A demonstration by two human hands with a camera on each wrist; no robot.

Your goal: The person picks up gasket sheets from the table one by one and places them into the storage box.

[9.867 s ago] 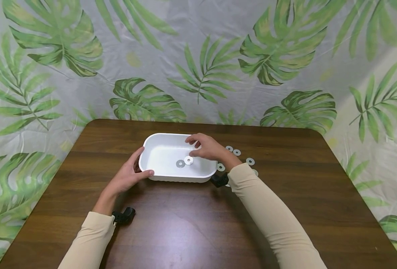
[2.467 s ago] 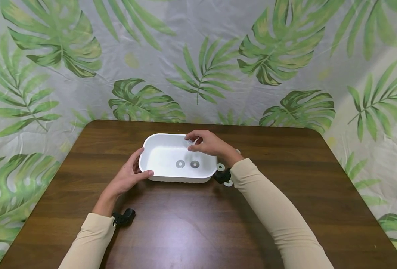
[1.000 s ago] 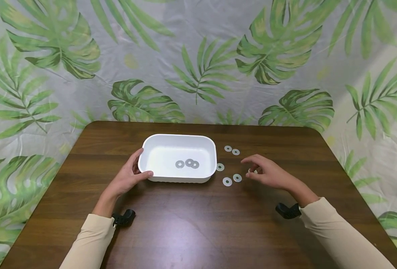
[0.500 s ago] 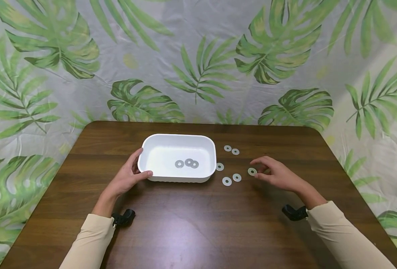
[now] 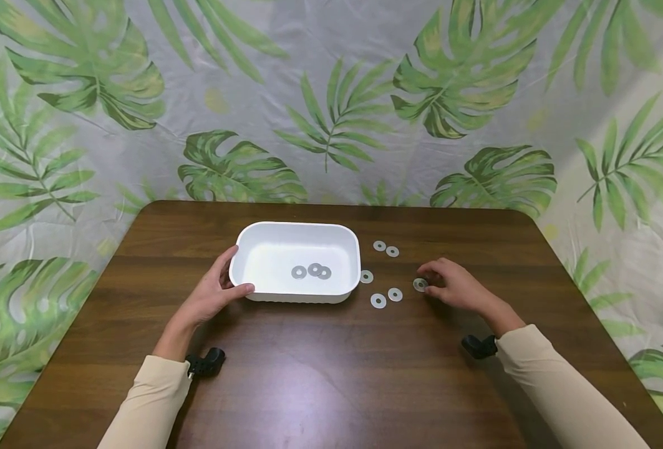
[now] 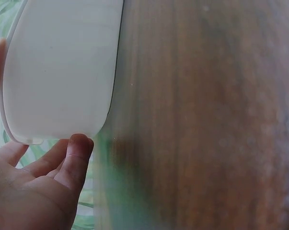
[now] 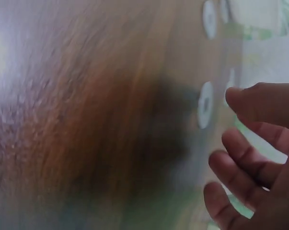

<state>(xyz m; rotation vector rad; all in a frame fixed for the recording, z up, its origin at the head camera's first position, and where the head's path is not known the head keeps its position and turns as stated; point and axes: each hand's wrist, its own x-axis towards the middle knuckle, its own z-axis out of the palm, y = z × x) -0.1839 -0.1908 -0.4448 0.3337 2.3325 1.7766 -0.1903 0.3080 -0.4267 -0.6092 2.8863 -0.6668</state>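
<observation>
A: Starting at the back?
B: See a leaf-print cloth point(image 5: 337, 181), creased, cut off by the top and sides of the head view. Before it, a brown wooden table point(image 5: 309, 386) with rounded far corners; can't see the near edge, lost below the frame.

A: And along the bottom?
B: Find the left sleeve point(image 5: 143, 405) and right sleeve point(image 5: 567, 386) reaching in well apart, with a broad stretch of wood between.

A: Beyond that wood?
B: Notice a white tub point(image 5: 272, 262), upright, set closer to the far edge than to the bottom of the view.

A: Held how?
B: Gripped at its left end by the left hand point(image 5: 210, 296), thumb on the near corner, fingers around the end wall. In the left wrist view, cut off partly at the frame's edge.

A: And with the right hand point(image 5: 454, 287)?
B: Low over the wood, fingers half curled, thumb and forefinger narrowly apart at a flat washer point(image 5: 420, 285). Can't tell whether pinching or only touching; blurred in the right wrist view.

A: Any others?
B: Count five more washers point(image 5: 378, 300) between tub and hand, one just beside the tub's right wall. Inside, three washers point(image 5: 299, 272) toward the near wall, two overlapping.
</observation>
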